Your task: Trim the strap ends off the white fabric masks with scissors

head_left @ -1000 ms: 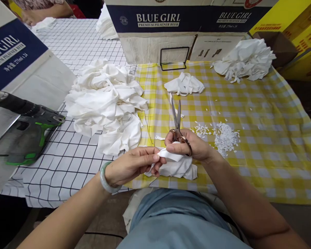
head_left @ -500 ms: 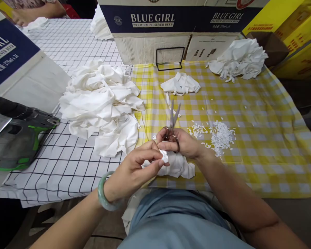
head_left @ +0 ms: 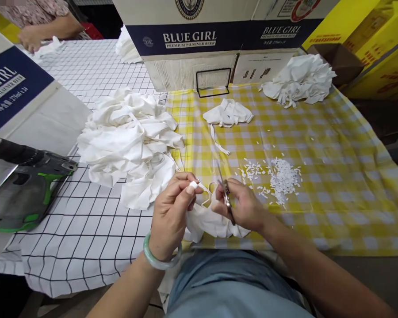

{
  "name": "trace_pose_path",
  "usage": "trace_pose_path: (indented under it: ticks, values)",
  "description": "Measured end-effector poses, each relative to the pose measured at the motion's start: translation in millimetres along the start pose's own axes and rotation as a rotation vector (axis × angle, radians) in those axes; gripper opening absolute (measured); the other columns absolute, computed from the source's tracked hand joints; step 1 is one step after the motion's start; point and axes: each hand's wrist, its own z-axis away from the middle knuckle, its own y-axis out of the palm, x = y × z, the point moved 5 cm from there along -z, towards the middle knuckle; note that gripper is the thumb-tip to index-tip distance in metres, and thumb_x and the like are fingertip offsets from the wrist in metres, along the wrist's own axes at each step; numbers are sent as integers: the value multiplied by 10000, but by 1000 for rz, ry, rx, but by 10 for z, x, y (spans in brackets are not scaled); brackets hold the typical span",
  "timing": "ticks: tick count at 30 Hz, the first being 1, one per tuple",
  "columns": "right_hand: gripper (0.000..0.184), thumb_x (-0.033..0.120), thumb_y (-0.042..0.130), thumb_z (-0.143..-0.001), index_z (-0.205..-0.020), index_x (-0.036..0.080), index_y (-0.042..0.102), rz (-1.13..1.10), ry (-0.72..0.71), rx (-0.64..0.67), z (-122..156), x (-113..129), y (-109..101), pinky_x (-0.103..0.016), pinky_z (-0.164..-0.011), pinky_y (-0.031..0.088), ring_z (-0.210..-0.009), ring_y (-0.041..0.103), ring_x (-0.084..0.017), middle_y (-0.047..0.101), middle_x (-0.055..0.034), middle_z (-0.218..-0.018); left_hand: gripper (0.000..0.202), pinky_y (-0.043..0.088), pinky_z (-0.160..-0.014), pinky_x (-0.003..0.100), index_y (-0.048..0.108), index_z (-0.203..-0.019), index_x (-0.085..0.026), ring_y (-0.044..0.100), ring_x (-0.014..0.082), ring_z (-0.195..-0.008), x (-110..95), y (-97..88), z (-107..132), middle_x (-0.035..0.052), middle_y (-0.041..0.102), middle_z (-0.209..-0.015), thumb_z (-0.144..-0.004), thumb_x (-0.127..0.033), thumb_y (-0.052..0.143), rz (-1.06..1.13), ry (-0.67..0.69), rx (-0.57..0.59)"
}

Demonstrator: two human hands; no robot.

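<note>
My left hand (head_left: 172, 207), with a green bangle on its wrist, pinches the end of a thin white strap on a white cloth piece (head_left: 207, 221) lying at the near edge of the yellow checked tablecloth (head_left: 318, 145). My right hand (head_left: 243, 205) grips a pair of scissors (head_left: 224, 191), blades pointing away and blurred, right beside the strap. Both hands are closed and nearly touch each other over the cloth.
A big heap of white cloth pieces (head_left: 129, 137) lies to the left, a small one (head_left: 227, 112) ahead, another (head_left: 298, 79) at back right. Tiny white clippings (head_left: 281, 176) lie to the right. A green drill (head_left: 29, 176) rests far left. Beer cartons (head_left: 219, 39) stand behind. Another person's hand (head_left: 29, 40) is far back left.
My left hand rose and pulled the strap end up and out from the cloth. The scissors tilted down and nearer the strap. The view shifted slightly downward.
</note>
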Motion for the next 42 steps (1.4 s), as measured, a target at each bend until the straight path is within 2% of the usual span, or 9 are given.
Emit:
trace_pose_path:
  ticks: [2, 4, 8, 12, 18, 23, 31, 42]
  values:
    - [442, 600, 724, -709, -655, 192, 564, 179, -81, 33, 112, 32, -113, -281, -637, 359, -627, 465, -144, 519, 2, -631, 190, 385, -555, 226, 688, -790, -181, 470, 103, -707, 79, 93, 40, 46, 528, -1007, -920, -241, 564, -72, 4, 41]
    - [470, 612, 727, -697, -610, 193, 531, 271, -80, 65, 227, 23, -175, -270, -599, 322, -577, 435, -131, 499, 13, -580, 203, 410, -584, 240, 667, -785, -184, 504, 137, -781, 178, 218, 82, 55, 536, -995, -929, -263, 548, -124, -6, 78]
    - [470, 574, 757, -677, -581, 197, 495, 334, 15, 63, 422, -73, -249, -254, -559, 289, -534, 402, -114, 493, 24, -557, 209, 463, -695, 284, 653, -809, -198, 535, 192, -940, 343, 447, 148, 64, 535, -999, -944, -282, 516, -157, -25, 143]
    - [469, 567, 761, -682, -591, 195, 490, 332, 110, 65, 551, -190, -297, -245, -553, 294, -535, 413, -112, 499, 29, -555, 200, 451, -821, 319, 653, -822, -206, 511, 203, -1015, 398, 552, 179, 61, 528, -999, -947, -235, 500, -144, 23, 191]
    - [449, 557, 758, -675, -595, 184, 521, 330, 200, 113, 588, -223, -326, -240, -572, 309, -552, 453, -113, 533, 25, -559, 190, 425, -863, 318, 652, -824, -197, 491, 186, -982, 443, 604, 189, 57, 518, -967, -944, -196, 504, -137, 70, 210]
    - [417, 520, 733, -697, -583, 181, 519, 348, 181, 116, 561, -192, -341, -243, -578, 307, -541, 437, -106, 518, 27, -547, 197, 425, -826, 300, 629, -777, -186, 482, 181, -971, 446, 632, 198, 58, 517, -957, -939, -196, 516, -121, 79, 210]
    - [379, 466, 753, -682, -587, 176, 529, 287, 195, 119, 558, -207, -322, -225, -554, 301, -523, 427, -91, 501, 43, -532, 157, 422, -864, 313, 656, -878, -216, 486, 189, -1011, 522, 634, 217, 48, 489, -1004, -945, -213, 514, -68, 27, 227]
    - [385, 474, 751, -679, -573, 177, 530, 247, 249, 130, 589, -239, -315, -222, -521, 275, -496, 404, -84, 481, 50, -509, 174, 406, -852, 322, 651, -855, -205, 457, 186, -963, 522, 654, 241, 52, 497, -967, -951, -202, 506, -71, 30, 235]
